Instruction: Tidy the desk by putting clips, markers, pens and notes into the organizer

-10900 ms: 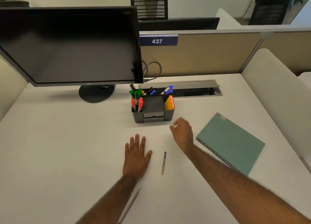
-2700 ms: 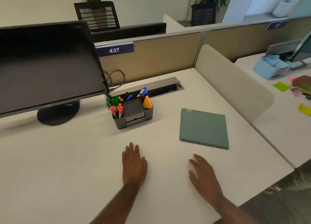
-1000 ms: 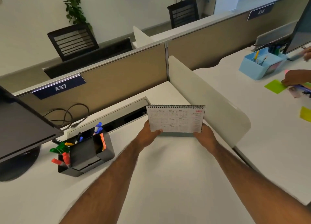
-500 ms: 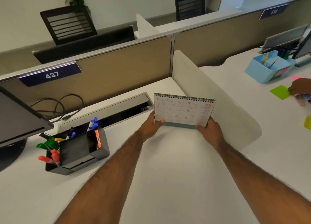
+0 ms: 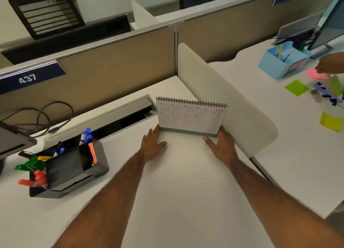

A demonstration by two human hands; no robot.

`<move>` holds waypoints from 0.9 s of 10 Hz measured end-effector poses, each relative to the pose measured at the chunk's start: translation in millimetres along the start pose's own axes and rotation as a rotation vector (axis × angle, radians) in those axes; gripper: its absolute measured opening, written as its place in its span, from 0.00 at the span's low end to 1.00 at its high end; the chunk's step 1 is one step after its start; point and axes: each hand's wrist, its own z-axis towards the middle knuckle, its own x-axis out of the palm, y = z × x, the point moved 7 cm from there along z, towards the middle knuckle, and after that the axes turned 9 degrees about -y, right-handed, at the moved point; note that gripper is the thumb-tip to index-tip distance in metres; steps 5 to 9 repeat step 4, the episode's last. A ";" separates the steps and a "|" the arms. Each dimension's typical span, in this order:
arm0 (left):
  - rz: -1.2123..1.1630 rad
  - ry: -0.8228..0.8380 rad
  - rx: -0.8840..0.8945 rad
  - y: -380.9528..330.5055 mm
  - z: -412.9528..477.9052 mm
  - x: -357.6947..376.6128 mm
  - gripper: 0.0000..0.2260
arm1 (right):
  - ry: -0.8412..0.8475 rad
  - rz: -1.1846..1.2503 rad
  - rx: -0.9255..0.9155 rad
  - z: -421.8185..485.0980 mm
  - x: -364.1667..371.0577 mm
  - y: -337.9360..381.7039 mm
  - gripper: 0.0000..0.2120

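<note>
We find the black organizer [image 5: 74, 170] on the left of the white surface [image 5: 176, 192], next to the monitor's edge. Its front left compartment holds red markers [image 5: 38, 177], two that we can count, leaning out to the left with their caps up. Behind them a cluster of green markers [image 5: 30, 165] tilts the same way, too bunched for us to count, and one yellow pen [image 5: 44, 157] lies across the top. At the back, two blue markers [image 5: 86, 134] stand almost upright, caps up. One stack of orange notes [image 5: 92, 154] stands on edge in the right compartment.

Both hands are apart and flat on the surface, fingers straight, gripping nothing. The left hand [image 5: 151, 145] reaches the lower left corner of one spiral calendar [image 5: 189, 117], and the right hand [image 5: 222, 146] reaches its lower right corner. The calendar stands upright beside the white divider [image 5: 232, 91], well apart from the organizer.

On the neighbouring desk, a light-blue box [image 5: 277, 67] holds pencils. Near it lie a pink note [image 5: 316, 74], a green note [image 5: 296, 87] and a yellow note [image 5: 331, 121].
</note>
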 end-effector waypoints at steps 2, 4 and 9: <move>0.344 -0.061 0.051 15.4 -29.3 16.8 0.36 | -0.053 0.053 0.129 -11.4 -4.3 -6.7 0.41; 0.465 -0.218 0.080 18.5 -68.7 20.8 0.32 | -0.096 -0.057 0.112 -24.9 -8.4 -5.4 0.41; 0.465 -0.218 0.080 18.5 -68.7 20.8 0.32 | -0.096 -0.057 0.112 -24.9 -8.4 -5.4 0.41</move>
